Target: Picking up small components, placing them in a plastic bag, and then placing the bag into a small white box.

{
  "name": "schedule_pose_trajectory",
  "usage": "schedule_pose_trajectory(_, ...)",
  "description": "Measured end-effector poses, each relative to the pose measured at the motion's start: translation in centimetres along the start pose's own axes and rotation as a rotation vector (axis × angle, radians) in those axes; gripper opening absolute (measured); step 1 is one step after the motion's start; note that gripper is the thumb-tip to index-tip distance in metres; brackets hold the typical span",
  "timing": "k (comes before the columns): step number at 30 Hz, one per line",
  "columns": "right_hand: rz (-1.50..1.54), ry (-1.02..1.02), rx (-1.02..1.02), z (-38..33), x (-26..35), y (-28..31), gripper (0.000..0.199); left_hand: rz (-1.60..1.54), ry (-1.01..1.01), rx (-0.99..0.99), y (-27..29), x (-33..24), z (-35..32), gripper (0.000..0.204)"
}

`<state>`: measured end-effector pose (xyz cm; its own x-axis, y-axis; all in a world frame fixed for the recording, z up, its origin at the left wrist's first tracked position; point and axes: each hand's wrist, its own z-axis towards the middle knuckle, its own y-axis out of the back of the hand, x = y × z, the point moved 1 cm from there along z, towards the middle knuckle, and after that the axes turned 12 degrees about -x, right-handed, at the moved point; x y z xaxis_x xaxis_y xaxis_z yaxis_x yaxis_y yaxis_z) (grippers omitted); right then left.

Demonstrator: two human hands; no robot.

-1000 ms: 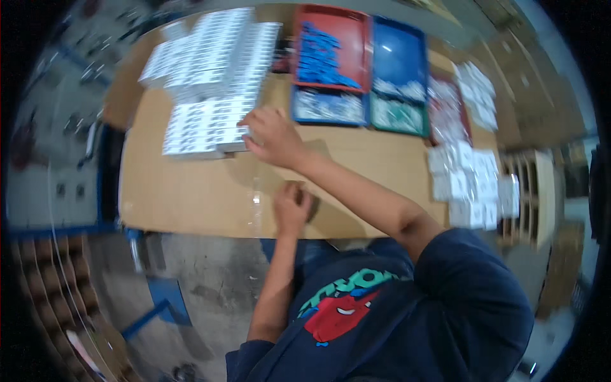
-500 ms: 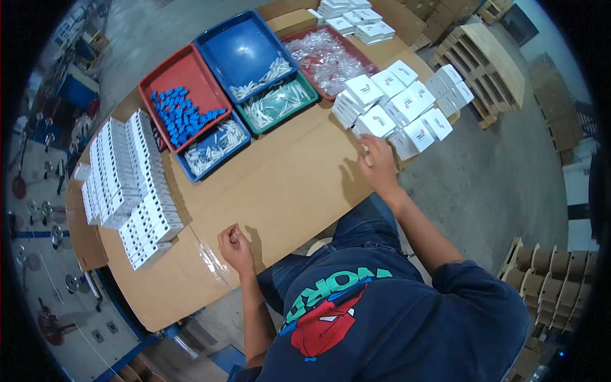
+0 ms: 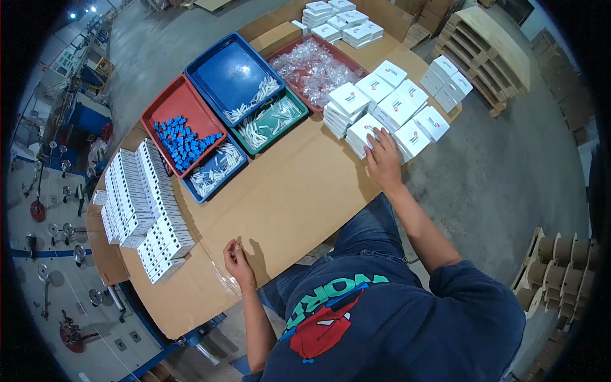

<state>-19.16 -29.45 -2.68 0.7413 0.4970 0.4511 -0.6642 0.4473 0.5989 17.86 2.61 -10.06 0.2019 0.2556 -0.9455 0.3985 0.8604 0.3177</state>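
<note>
My right hand lies with its fingers spread over the near edge of a white box, at the front of a group of stacked white boxes. It touches the box without being wrapped round it. Low over the near edge of the cardboard-covered table, my left hand is loosely half-curled, the thumb a little apart, and nothing shows in it. Rows of white blocks with dark square holes stand to its left.
Beyond the cardboard, a red tray holds small blue parts. Blue and green trays hold white sticks; another red tray holds clear plastic bags. More white boxes stand at the back. Wooden pallets are at far right.
My right hand has gone from a curled pose beside the white boxes to spread fingers on the front one. My left hand stays near the table edge, its fingers slightly looser. The view has shifted.
</note>
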Motion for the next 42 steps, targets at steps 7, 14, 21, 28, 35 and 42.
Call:
schedule_pose_trajectory(7, 0.220, -0.088, -0.083, -0.4, 2.3, 3.9, 0.030, -0.229, 0.236, -0.034, -4.5, -4.5, -2.0, 0.034)
schedule_pose_trajectory(14, 0.730, -0.197, 0.090, -3.2, 8.7, 6.4, 0.031, -0.578, 0.603, 0.783, -14.5, -17.1, -6.8, 0.062)
schedule_pose_trajectory(21, 0.868, -0.039, 0.227, -4.2, 12.5, 5.0, 0.034, -0.627, 0.221, 0.577, -16.2, -20.0, -7.6, 0.098)
schedule_pose_trajectory(28, 1.057, -0.240, 0.447, -3.5, 12.5, 3.6, 0.041, -0.441, -0.290, 0.431, -14.4, -18.5, -5.0, 0.100)
schedule_pose_trajectory(35, 1.215, -0.325, 0.560, -1.5, 13.9, 2.9, 0.049, -0.364, -0.725, 0.349, -13.9, -18.2, -3.6, 0.090)
schedule_pose_trajectory(42, 1.041, -0.048, 0.638, 0.7, 14.2, 2.7, 0.072, -0.891, 0.629, 0.412, -13.3, -19.1, -3.9, 0.071)
